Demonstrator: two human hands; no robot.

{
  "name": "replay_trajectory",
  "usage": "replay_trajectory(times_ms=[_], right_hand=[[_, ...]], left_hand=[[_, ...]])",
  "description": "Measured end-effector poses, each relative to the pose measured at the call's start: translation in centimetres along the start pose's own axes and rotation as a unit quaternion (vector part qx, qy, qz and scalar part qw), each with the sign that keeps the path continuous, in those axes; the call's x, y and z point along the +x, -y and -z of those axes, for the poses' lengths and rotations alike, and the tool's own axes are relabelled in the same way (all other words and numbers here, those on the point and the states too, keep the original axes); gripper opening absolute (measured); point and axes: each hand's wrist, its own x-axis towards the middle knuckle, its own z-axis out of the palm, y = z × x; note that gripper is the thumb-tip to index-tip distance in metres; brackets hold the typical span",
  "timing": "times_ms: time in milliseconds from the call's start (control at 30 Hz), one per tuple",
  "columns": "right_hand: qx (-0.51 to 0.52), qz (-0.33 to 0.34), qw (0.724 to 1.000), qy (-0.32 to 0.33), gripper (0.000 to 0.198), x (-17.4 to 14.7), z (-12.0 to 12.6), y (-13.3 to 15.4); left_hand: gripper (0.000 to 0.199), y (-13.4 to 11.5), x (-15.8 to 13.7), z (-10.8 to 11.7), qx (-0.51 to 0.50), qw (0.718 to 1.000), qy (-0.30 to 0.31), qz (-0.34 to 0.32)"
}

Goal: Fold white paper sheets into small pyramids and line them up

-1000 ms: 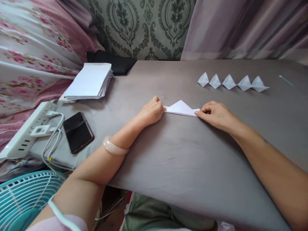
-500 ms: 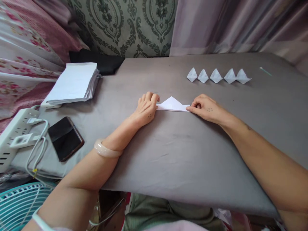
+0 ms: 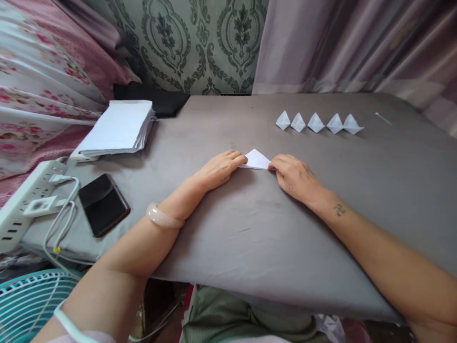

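Observation:
A folded white paper (image 3: 256, 160) lies on the grey-covered table between my hands, its pointed peak facing away from me. At its left end, my left hand (image 3: 224, 167) has its fingers closed over the paper's edge. My right hand (image 3: 294, 175) pinches the opposite end, with fingertips bent down on the corner. Both ends of the paper are hidden under the fingers. Farther back to the right stand several folded paper boats (image 3: 316, 123) in a row.
A thick stack of white paper (image 3: 117, 125) lies at the back left, before a black cloth (image 3: 153, 97). Nearer are a phone (image 3: 104, 205), a power strip (image 3: 30, 205) with cables, and a turquoise fan (image 3: 32, 305). A thin cotton swab (image 3: 383, 118) lies far right.
My hands have come closer together, and less of the paper's side strips shows between them. My right hand has turned more palm-down. The view has shifted slightly.

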Motion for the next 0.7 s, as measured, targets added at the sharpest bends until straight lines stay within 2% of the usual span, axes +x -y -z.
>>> replay_trajectory(times_ms=[167, 367, 533, 700], right_hand=[[-0.093, -0.028, 0.995, 0.038, 0.030, -0.7, 1.2, 2.3], [-0.184, -0.034, 0.980, 0.065, 0.045, -0.7, 1.4, 4.3], [-0.193, -0.042, 0.975, 0.102, 0.049, -0.5, 1.4, 4.6], [-0.171, -0.034, 0.981, 0.087, 0.050, -0.5, 1.0, 4.3]], left_hand=[[0.045, 0.2, -0.3, 0.1, 0.022, 1.000, -0.001, 0.001], [0.045, 0.2, -0.5, 0.3, 0.042, 0.999, 0.016, -0.008], [0.044, 0.1, -0.6, 0.7, 0.046, 0.999, 0.026, -0.005], [0.045, 0.3, -0.7, 0.6, 0.044, 0.999, 0.026, -0.012]])
